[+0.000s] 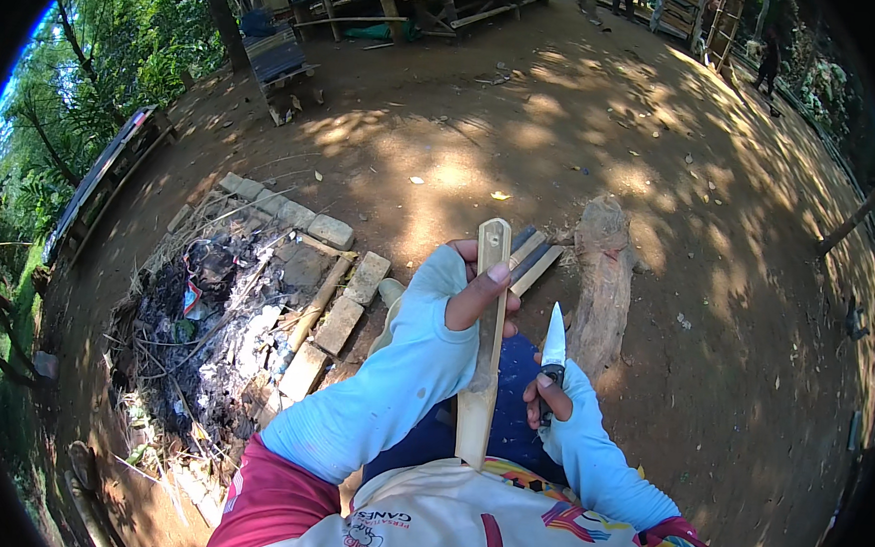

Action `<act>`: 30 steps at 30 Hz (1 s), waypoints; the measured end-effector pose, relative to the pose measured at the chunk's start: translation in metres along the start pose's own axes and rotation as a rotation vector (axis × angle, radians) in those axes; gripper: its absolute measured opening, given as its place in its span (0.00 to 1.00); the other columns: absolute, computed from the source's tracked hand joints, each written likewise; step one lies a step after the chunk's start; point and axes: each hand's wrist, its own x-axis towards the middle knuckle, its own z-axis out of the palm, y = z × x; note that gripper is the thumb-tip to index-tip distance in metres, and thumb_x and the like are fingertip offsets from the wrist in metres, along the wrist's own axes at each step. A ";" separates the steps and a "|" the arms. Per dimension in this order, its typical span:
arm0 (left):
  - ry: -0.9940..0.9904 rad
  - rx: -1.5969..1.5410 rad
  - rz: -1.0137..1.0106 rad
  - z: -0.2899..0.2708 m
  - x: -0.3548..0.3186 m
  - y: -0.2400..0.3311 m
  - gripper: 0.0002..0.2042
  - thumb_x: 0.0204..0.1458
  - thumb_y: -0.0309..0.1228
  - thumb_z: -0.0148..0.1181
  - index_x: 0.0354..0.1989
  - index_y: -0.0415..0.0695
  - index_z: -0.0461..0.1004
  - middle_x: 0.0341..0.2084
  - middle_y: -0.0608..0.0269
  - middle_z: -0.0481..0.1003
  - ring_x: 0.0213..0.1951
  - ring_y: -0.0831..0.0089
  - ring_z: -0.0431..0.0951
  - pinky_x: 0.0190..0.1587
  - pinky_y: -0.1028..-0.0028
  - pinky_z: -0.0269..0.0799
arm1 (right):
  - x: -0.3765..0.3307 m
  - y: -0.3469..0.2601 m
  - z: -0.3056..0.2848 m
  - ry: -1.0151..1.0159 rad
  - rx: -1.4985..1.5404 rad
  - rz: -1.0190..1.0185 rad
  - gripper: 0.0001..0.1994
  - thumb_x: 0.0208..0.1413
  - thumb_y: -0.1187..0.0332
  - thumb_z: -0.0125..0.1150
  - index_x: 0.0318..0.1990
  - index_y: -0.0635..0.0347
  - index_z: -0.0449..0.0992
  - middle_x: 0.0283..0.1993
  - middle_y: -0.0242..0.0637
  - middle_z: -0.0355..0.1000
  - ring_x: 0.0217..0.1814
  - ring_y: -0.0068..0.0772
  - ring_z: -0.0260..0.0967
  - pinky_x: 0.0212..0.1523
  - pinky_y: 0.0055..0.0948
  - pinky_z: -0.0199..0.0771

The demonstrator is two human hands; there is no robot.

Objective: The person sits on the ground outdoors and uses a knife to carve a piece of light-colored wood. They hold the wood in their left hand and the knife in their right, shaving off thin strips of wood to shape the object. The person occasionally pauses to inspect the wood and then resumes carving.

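My left hand (480,294) is closed round the upper part of a long, pale bamboo piece (476,416). The piece stands lengthwise before my chest, narrow and rounded at its far end, where a small hole shows, and wider toward my lap. In my right hand (548,399) is a knife (554,343), gripped by its dark handle, its bright blade pointing up and away from me. The blade is apart from the bamboo. Just beyond my left hand lie a few split bamboo strips (536,264), partly hidden by the hand.
A thick log (600,283) lies on the dirt to the right of the strips. At left, bricks (338,326) border an ash heap (220,310) with charred scraps. Farther off are a low bench (103,178), a small table (273,58) and wooden structures. People stand at the far right.
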 end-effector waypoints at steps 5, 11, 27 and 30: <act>0.079 -0.034 0.085 -0.001 0.006 0.000 0.26 0.52 0.35 0.67 0.53 0.36 0.61 0.38 0.56 0.71 0.36 0.72 0.77 0.32 0.72 0.78 | 0.000 0.004 0.005 0.010 -0.020 -0.016 0.24 0.61 0.65 0.58 0.61 0.63 0.60 0.31 0.38 0.71 0.21 0.25 0.66 0.21 0.28 0.68; 0.108 -0.116 0.206 -0.010 0.015 -0.011 0.25 0.53 0.32 0.66 0.54 0.37 0.61 0.39 0.56 0.70 0.36 0.71 0.77 0.32 0.70 0.79 | -0.007 0.016 0.023 -0.031 -0.019 -0.092 0.29 0.52 0.63 0.69 0.58 0.63 0.61 0.36 0.37 0.73 0.20 0.24 0.65 0.20 0.25 0.67; 0.180 0.151 0.108 -0.084 0.032 0.011 0.17 0.50 0.34 0.64 0.44 0.37 0.69 0.34 0.56 0.74 0.36 0.66 0.78 0.31 0.68 0.78 | -0.004 -0.043 0.013 0.183 -1.015 -0.353 0.17 0.47 0.68 0.74 0.40 0.63 0.73 0.30 0.40 0.72 0.33 0.25 0.68 0.36 0.28 0.71; 0.062 0.420 0.032 -0.110 0.033 0.011 0.17 0.48 0.33 0.67 0.40 0.34 0.72 0.32 0.56 0.78 0.33 0.69 0.79 0.34 0.72 0.78 | -0.004 -0.054 -0.015 0.201 -1.112 -0.430 0.16 0.49 0.66 0.73 0.41 0.64 0.74 0.30 0.43 0.73 0.32 0.29 0.71 0.34 0.31 0.71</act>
